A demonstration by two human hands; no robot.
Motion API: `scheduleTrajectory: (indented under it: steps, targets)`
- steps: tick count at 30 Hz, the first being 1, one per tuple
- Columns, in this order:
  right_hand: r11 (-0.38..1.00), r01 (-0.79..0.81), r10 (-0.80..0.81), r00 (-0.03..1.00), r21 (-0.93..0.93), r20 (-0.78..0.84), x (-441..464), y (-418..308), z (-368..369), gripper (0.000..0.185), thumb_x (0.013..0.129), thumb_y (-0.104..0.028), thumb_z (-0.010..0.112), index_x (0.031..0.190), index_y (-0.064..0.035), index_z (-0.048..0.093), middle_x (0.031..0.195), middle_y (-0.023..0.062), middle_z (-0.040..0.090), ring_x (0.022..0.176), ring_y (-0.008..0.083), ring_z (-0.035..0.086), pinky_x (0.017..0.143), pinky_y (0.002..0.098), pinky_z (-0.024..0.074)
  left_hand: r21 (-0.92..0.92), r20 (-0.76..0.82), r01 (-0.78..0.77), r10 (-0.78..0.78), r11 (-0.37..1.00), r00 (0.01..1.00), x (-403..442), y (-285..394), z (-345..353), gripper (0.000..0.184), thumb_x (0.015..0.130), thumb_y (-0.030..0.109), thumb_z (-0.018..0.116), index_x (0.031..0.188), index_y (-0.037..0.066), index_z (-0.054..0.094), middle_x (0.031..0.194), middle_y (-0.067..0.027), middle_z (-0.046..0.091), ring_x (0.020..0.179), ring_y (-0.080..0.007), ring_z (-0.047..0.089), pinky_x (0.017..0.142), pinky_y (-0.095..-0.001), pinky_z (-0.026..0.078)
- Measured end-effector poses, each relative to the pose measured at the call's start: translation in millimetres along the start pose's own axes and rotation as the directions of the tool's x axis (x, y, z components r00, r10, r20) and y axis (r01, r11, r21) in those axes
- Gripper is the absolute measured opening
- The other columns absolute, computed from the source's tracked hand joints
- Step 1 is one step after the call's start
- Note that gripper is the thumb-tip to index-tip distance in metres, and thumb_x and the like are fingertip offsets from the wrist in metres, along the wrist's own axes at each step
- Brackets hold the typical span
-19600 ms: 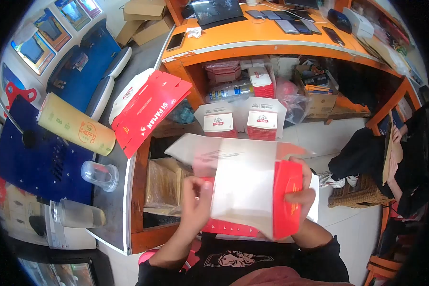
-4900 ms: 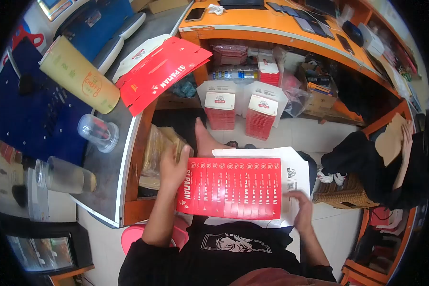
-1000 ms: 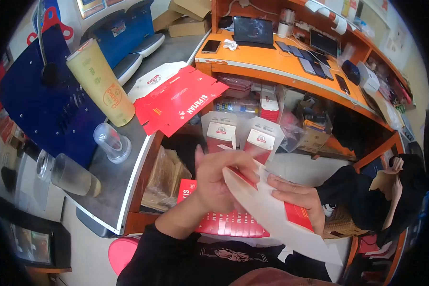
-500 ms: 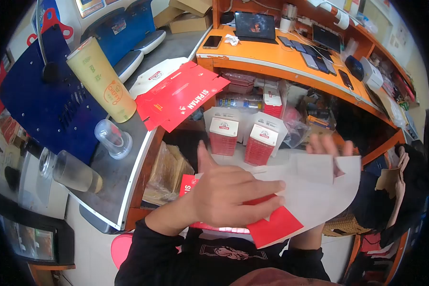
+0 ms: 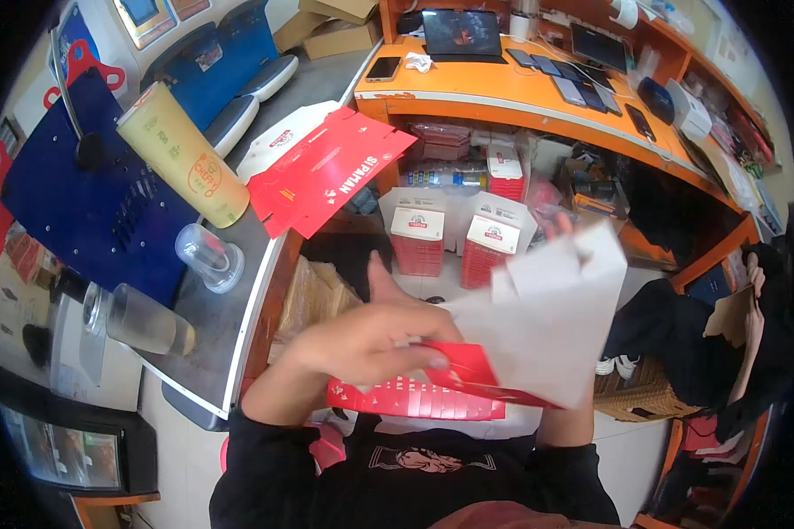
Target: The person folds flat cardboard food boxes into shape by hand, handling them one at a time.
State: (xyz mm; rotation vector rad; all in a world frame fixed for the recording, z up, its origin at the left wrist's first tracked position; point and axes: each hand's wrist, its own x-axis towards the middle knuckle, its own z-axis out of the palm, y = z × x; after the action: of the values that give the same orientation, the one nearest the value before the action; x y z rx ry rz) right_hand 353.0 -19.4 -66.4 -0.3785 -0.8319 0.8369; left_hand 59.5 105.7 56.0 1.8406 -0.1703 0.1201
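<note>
A white and red cardboard piece (image 5: pixel 551 309), partly folded, is held up before my chest with its white inner side showing. My left hand (image 5: pixel 384 339) pinches its red flap at the lower left. Behind the board's upper right edge is my right hand (image 5: pixel 566 231); only blurred fingertips show, and the board hides the rest. Below, a row of folded red boxes (image 5: pixel 415 398) lies across my lap. Flat red and white cardboard (image 5: pixel 331 167) rests on the grey counter. Two stacks of red and white boxes (image 5: pixel 417 247) (image 5: pixel 488 251) stand on the floor ahead.
The grey counter (image 5: pixel 238 304) at left bears a yellow roll (image 5: pixel 183 157), a clear plastic cup (image 5: pixel 210 257) and a jar (image 5: pixel 148 319). Phones and a tablet (image 5: pixel 461 33) lie on the orange desk (image 5: pixel 468 78). At right, a person in black (image 5: pixel 662 326) holds brown cardboard (image 5: pixel 730 316).
The cardboard in my hands has turned and tilted more upright. My left hand has moved slightly left and down with its red flap. More of the row of boxes on my lap shows.
</note>
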Motion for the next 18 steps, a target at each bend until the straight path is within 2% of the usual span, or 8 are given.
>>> scheduleTrajectory:
  steps: [1, 4, 6, 7, 9, 12, 17, 18]
  targets:
    - [0.999, -0.038, 0.034, 0.993, -0.035, -0.109, 2.2, -2.4, 7.5, 0.060, 0.104, -0.033, 0.054, 0.156, -0.0076, 0.036, 0.154, 0.0161, 0.042, 0.146, 0.0282, 0.038, 0.112, 0.0437, 0.0467, -0.085, -0.053, -0.066, 0.062, 0.994, 0.997, 8.5, -2.4, 12.1, 0.012, 0.099, 0.001, 0.060, 0.110, -0.004, 0.064, 0.105, -0.0129, 0.067, 0.096, -0.0216, 0.064, 0.082, -0.0337, 0.048]
    - [0.882, -0.180, -0.074, 0.860, -0.435, -0.505, -7.0, -34.0, 66.2, 0.062, 0.103, -0.040, 0.055, 0.152, -0.0057, 0.040, 0.148, 0.0155, 0.047, 0.143, 0.0262, 0.042, 0.109, 0.0433, 0.0483, -0.067, -0.081, -0.143, 0.138, 0.987, 0.987, 27.7, -3.2, 36.6, 0.014, 0.099, 0.001, 0.060, 0.112, -0.003, 0.064, 0.101, -0.0117, 0.064, 0.092, -0.0207, 0.062, 0.080, -0.0333, 0.047]
    - [0.812, -0.120, -0.280, 0.778, -0.571, -0.562, -18.6, -38.9, 103.2, 0.062, 0.102, -0.043, 0.055, 0.149, -0.0045, 0.042, 0.143, 0.0151, 0.050, 0.138, 0.0251, 0.046, 0.107, 0.0430, 0.0494, -0.095, -0.126, -0.102, 0.090, 0.990, 0.988, 38.4, -1.2, 52.1, 0.016, 0.100, 0.004, 0.060, 0.114, -0.002, 0.063, 0.097, -0.0100, 0.061, 0.089, -0.0203, 0.060, 0.079, -0.0327, 0.047]
    - [0.801, 0.024, -0.410, 0.750, -0.598, -0.519, -30.2, -35.8, 121.2, 0.062, 0.101, -0.044, 0.054, 0.148, -0.0041, 0.044, 0.141, 0.0150, 0.052, 0.135, 0.0246, 0.049, 0.105, 0.0428, 0.0499, -0.119, -0.132, -0.072, 0.056, 0.990, 0.990, 42.3, -0.8, 57.6, 0.016, 0.101, 0.005, 0.060, 0.115, -0.002, 0.063, 0.097, -0.0099, 0.061, 0.089, -0.0203, 0.059, 0.080, -0.0325, 0.047]
    - [0.871, 0.147, -0.404, 0.759, -0.469, -0.511, -53.8, -42.6, 121.6, 0.061, 0.099, -0.043, 0.054, 0.144, -0.0033, 0.046, 0.136, 0.0152, 0.055, 0.128, 0.0249, 0.054, 0.104, 0.0428, 0.0505, -0.168, -0.047, 0.052, -0.061, 0.984, 0.997, 48.7, -8.4, 65.7, 0.019, 0.101, 0.010, 0.060, 0.117, -0.001, 0.062, 0.098, -0.0103, 0.060, 0.090, -0.0193, 0.059, 0.081, -0.0317, 0.047]
    - [0.969, 0.049, -0.159, 0.874, -0.242, -0.460, -78.6, -79.8, 95.1, 0.058, 0.095, -0.040, 0.055, 0.138, -0.0021, 0.050, 0.133, 0.0165, 0.057, 0.122, 0.0270, 0.057, 0.104, 0.0431, 0.0507, -0.239, 0.092, -0.029, 0.052, 0.971, 0.994, 65.8, -35.2, 81.8, 0.019, 0.102, 0.012, 0.060, 0.115, -0.001, 0.062, 0.099, -0.0107, 0.060, 0.091, -0.0182, 0.059, 0.082, -0.0312, 0.047]
    - [0.874, 0.001, -0.199, 0.913, -0.486, -0.356, -96.7, -99.9, 119.2, 0.051, 0.087, -0.038, 0.066, 0.125, -0.0052, 0.060, 0.135, 0.0187, 0.055, 0.124, 0.0310, 0.058, 0.102, 0.0436, 0.0524, -0.364, 0.077, -0.013, 0.044, 0.931, 0.996, 68.1, -48.3, 85.6, 0.016, 0.102, 0.012, 0.059, 0.111, -0.001, 0.061, 0.098, -0.0086, 0.058, 0.088, -0.0160, 0.055, 0.081, -0.0316, 0.046]
    - [0.606, 0.114, -0.249, 0.967, -0.787, -0.052, -98.8, -105.7, 111.7, 0.041, 0.085, -0.034, 0.073, 0.119, -0.0127, 0.064, 0.137, 0.0189, 0.054, 0.125, 0.0335, 0.058, 0.103, 0.0450, 0.0517, -0.376, 0.075, -0.018, 0.050, 0.926, 0.996, 65.7, -51.2, 91.6, 0.015, 0.102, 0.011, 0.059, 0.111, -0.001, 0.061, 0.097, -0.0083, 0.056, 0.088, -0.0156, 0.055, 0.080, -0.0316, 0.046]
